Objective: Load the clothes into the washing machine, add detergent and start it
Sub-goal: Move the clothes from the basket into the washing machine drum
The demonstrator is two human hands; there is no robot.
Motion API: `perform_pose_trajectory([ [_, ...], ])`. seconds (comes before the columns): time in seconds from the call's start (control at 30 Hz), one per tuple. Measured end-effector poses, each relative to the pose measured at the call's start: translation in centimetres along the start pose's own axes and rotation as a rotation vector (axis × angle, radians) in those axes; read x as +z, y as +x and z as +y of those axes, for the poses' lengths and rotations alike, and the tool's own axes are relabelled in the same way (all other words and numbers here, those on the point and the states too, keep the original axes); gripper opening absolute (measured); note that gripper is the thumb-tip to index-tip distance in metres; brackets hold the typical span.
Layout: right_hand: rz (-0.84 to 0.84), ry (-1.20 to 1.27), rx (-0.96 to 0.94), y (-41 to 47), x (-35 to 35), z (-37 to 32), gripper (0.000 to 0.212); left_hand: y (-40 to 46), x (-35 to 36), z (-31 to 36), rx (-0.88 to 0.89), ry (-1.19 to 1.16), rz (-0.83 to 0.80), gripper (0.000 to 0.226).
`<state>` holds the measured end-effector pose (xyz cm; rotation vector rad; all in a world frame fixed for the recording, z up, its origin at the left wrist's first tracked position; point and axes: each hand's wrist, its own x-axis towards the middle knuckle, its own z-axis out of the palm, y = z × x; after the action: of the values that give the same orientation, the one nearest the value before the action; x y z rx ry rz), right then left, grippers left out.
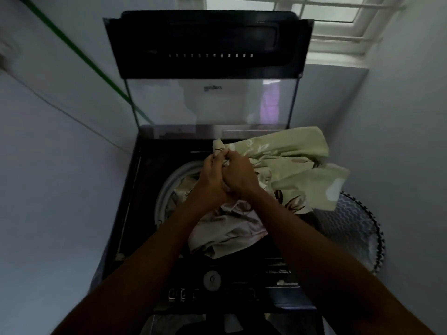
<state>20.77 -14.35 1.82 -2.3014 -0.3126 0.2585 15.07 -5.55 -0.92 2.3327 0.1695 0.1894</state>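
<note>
A dark top-loading washing machine [135, 201] stands before me with its glass lid [208, 102] raised upright. A pale green floral cloth [290, 160] is bunched over the drum opening [167, 189] and spills off the machine's right side. My left hand [210, 177] and my right hand [239, 175] are pressed together above the drum, both gripping a fold of this cloth. More of the same cloth, its paler side showing, sags below my wrists [227, 228] toward the front. A round knob [212, 279] and buttons sit on the front control panel.
A laundry basket with a wavy pattern and dark trim [355, 228] stands right of the machine. Walls close in on both sides. A green line [79, 52] runs diagonally along the left wall. A barred window [326, 18] is at the upper right.
</note>
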Motion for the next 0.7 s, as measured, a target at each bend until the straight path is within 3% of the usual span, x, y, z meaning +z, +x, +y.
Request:
perform_pose_trajectory([
  [0.07,-0.063,0.010,0.011,-0.2,2.2,-0.2,0.027,-0.7,-0.7,-2.1,-0.046,0.029,-0.029,0.113],
  [0.2,-0.190,-0.013,0.002,-0.9,5.9,0.0,0.028,-1.7,-1.9,-5.6,-0.168,0.209,-0.239,0.121],
  [0.37,-0.312,-0.059,0.026,-2.1,10.6,1.3,0.041,-3.2,-3.3,-8.6,-0.166,0.348,-0.361,0.102],
  [0.57,-0.673,-0.452,-0.068,-2.8,12.3,1.2,0.050,-4.1,-3.1,-9.7,-0.179,0.353,-0.586,0.103],
  [0.7,-0.709,-0.220,-0.034,-2.3,11.9,1.4,0.044,-3.6,-2.6,-9.7,-0.182,0.368,-0.538,0.099],
])
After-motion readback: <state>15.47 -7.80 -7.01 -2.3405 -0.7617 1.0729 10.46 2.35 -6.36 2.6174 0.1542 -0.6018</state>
